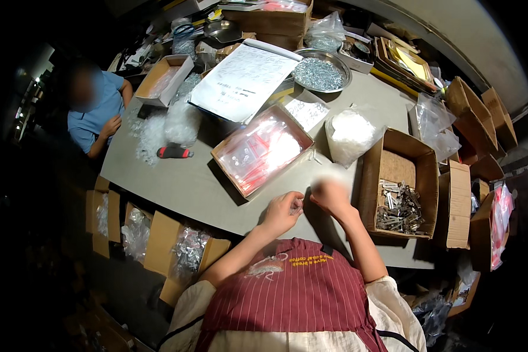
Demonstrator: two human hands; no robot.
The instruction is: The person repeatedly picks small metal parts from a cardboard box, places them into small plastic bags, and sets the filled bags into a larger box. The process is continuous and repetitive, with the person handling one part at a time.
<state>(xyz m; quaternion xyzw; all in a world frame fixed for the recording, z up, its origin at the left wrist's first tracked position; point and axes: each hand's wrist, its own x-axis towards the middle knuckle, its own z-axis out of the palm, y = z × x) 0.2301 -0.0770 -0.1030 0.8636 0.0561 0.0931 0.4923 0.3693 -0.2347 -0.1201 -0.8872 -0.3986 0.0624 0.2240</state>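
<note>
Over the near edge of the grey table, my left hand (283, 212) is closed, its fingers curled round something small that I cannot make out. Close to its right is my right hand (330, 196), also curled closed; part of it is blurred, and whatever it may hold is hidden. Just beyond my hands stands a shallow cardboard box (229, 176) of clear plastic bags (264, 149) with red strips. To the right, a deeper cardboard box (428, 176) holds many small metal clip-like parts (400, 208). A bag of white pieces (352, 135) sits between the boxes.
Farther back are a written sheet (243, 79), a metal bowl of small shiny parts (321, 71) and a white box (164, 79). A red-and-black handled tool (175, 152) lies left, near clear plastic pieces (152, 138). Open cartons (158, 246) line the near edge. Another person (94, 111) is at far left.
</note>
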